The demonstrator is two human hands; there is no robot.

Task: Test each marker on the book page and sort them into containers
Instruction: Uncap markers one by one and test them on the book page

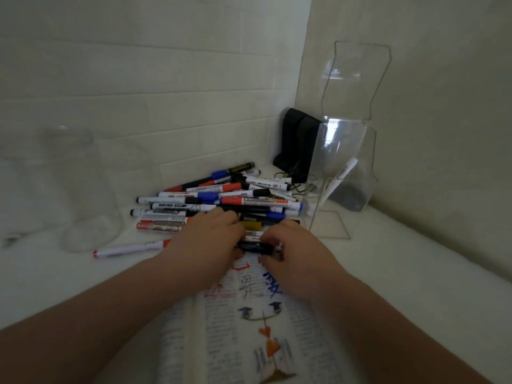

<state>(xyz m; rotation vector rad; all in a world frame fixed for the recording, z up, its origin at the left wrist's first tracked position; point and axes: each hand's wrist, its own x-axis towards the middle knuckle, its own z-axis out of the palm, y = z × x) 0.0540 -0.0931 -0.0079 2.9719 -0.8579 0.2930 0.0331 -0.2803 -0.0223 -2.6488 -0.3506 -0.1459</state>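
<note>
The left hand (pixel 210 239) and right hand (pixel 296 253) each pinch an end of a black marker (pixel 255 248) held between them, over the book page (pixel 249 314). This is probably uncapping for a test stroke (or recapping; the cap is hidden). Next comes a straight pull apart, then the tip goes down onto the page under the wrists. The marker pile (pixel 216 200) lies just beyond the fingers.

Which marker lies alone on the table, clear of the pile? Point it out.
The white marker with red ends, left of the left hand, by the glass jar; other loose ones lie heaped in the pile.
</note>
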